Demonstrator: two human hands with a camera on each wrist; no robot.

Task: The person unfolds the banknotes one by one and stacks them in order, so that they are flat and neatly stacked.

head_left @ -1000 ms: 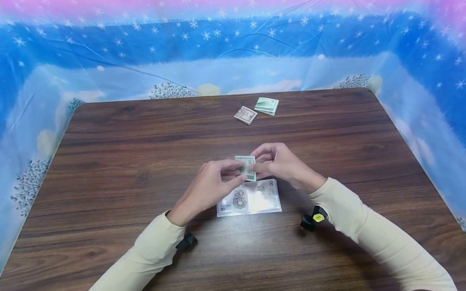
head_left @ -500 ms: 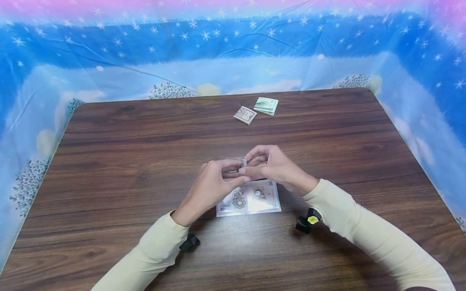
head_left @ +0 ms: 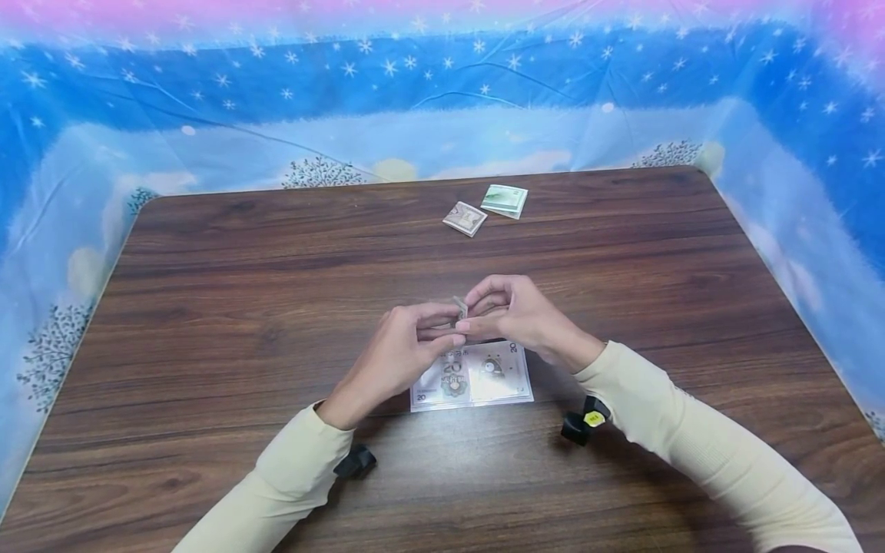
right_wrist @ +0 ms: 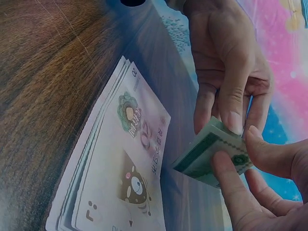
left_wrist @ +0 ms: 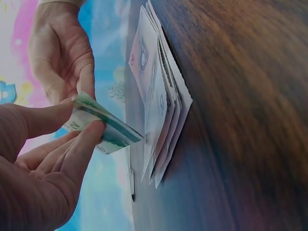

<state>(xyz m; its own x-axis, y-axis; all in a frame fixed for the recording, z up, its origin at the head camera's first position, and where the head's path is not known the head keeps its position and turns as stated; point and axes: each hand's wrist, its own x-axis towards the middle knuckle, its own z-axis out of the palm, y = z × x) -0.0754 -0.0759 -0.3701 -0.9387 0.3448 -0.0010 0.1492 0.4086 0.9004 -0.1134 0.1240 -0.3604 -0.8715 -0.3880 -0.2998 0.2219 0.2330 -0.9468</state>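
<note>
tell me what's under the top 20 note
Edges of more notes show beneath the top note; most of their faces is covered, and their exact count isn't clear.

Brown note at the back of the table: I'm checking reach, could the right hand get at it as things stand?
Probably yes, once free: the right hand is pinching a folded green note together with the left hand, but nothing visible covers the brown note or blocks the way.

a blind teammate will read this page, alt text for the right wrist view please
The left hand and right hand pinch a folded green banknote near a stack of banknotes, the top one marked 20, on a brown wood-grain table.
</note>
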